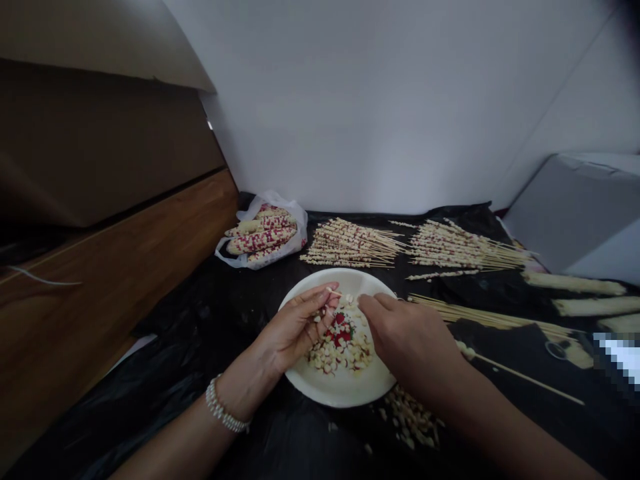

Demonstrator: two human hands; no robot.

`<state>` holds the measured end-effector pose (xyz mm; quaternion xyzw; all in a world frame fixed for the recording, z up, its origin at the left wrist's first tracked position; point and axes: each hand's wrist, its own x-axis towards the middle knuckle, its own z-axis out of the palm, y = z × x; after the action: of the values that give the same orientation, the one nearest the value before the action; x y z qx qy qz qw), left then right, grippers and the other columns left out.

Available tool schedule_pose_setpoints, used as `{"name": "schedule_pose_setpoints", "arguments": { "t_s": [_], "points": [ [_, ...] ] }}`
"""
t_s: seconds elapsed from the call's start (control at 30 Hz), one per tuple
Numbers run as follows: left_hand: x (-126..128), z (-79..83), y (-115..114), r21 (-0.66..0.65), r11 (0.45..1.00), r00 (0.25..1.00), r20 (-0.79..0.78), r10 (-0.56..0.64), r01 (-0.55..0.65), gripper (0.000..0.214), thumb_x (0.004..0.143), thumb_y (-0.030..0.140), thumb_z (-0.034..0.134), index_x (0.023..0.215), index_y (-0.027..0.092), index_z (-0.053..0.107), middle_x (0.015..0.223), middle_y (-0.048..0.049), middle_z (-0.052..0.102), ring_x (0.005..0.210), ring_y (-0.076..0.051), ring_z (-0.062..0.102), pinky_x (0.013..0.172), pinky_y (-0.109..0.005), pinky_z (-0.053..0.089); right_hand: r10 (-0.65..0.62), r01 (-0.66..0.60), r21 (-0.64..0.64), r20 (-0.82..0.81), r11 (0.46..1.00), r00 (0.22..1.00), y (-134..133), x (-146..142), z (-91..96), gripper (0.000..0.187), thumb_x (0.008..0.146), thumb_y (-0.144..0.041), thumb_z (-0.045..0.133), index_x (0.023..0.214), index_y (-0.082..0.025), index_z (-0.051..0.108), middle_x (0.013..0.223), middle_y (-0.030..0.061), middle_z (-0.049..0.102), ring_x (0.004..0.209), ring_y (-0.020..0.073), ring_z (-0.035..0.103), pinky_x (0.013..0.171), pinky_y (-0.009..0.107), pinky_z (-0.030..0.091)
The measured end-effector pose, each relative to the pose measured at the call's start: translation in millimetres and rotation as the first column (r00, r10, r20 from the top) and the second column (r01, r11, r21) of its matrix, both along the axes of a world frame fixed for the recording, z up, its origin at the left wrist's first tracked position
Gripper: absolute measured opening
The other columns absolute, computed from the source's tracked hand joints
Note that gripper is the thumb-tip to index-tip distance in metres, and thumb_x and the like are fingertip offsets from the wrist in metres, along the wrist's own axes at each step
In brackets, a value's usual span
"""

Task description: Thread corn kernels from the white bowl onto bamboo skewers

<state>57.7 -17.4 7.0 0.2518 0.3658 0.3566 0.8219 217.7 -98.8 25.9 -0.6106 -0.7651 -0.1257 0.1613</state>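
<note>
A white plate [345,393] sits on black plastic sheeting and holds a heap of pale corn kernels [340,350] with some red ones. My left hand [295,327], with a bead bracelet at the wrist, rests over the plate's left side, its fingers pinched on a kernel. My right hand [407,333] lies over the plate's right side, fingers curled and pinched at the heap. A thin wooden skewer [520,377] runs out from under it toward the right, kernels threaded near the hand.
Two piles of kernel-threaded skewers [350,243] [460,250] lie behind the plate. A plastic bag of red-and-white corn cobs [263,237] sits at back left. Bare skewers [490,317], stripped cobs [575,283], loose kernels [410,417], a wooden board at left, a grey box [575,207].
</note>
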Motion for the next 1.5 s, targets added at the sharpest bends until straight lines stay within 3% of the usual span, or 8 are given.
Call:
{"name": "schedule_pose_setpoints", "arguments": {
  "t_s": [0.5, 0.77, 1.13, 1.5],
  "points": [
    [1.5, -1.1, -1.6, 0.021, 0.999, 0.999, 0.004, 0.034, -0.034, 0.017, 0.083, 0.003, 0.057, 0.094, 0.007, 0.07, 0.086, -0.0089, 0.069, 0.075, -0.009, 0.064, 0.071, -0.015, 0.054, -0.052, 0.056, -0.042, 0.088, 0.998, 0.995, 0.6, -3.1, 1.8, 0.016, 0.077, -0.005, 0.047, 0.078, -0.018, 0.057, 0.067, 0.0026, 0.059, 0.05, 0.018, 0.056, 0.046, 0.029, 0.015],
    [3.4, 2.6, -2.5, 0.006, 0.999, 0.999, -0.012, 0.052, -0.051, 0.019, 0.084, 0.0, 0.054, 0.092, 0.006, 0.07, 0.077, -0.0053, 0.067, 0.066, -0.006, 0.062, 0.065, -0.013, 0.053, -0.029, 0.029, -0.002, 0.057, 1.0, 0.998, -0.2, 1.0, 2.8, 0.016, 0.074, -0.004, 0.048, 0.077, -0.018, 0.056, 0.065, 0.0016, 0.059, 0.048, 0.0167, 0.054, 0.046, 0.028, 0.014],
    [4.7, 2.6, -2.7, 0.043, 0.999, 0.998, -0.055, -0.004, 0.006, 0.016, 0.083, 0.0, 0.056, 0.088, 0.006, 0.07, 0.074, -0.005, 0.067, 0.064, -0.005, 0.061, 0.063, -0.012, 0.052, 0.044, -0.03, -0.137, 0.101, 0.99, 0.994, -4.1, 10.6, 21.9, 0.016, 0.076, -0.005, 0.051, 0.082, -0.017, 0.059, 0.07, 0.0026, 0.062, 0.054, 0.0173, 0.056, 0.047, 0.029, 0.016],
    [0.6, -4.8, -1.4, 0.091, 0.992, 0.992, -0.095, -0.078, 0.087, 0.015, 0.081, 0.006, 0.063, 0.094, 0.006, 0.071, 0.076, -0.0059, 0.069, 0.066, -0.005, 0.063, 0.067, -0.012, 0.052, 0.086, -0.063, -0.151, 0.147, 0.987, 0.985, -6.9, 14.4, 26.9, 0.018, 0.075, -0.005, 0.051, 0.083, -0.017, 0.061, 0.071, 0.0028, 0.063, 0.057, 0.0174, 0.057, 0.048, 0.03, 0.015]
  ]
}}
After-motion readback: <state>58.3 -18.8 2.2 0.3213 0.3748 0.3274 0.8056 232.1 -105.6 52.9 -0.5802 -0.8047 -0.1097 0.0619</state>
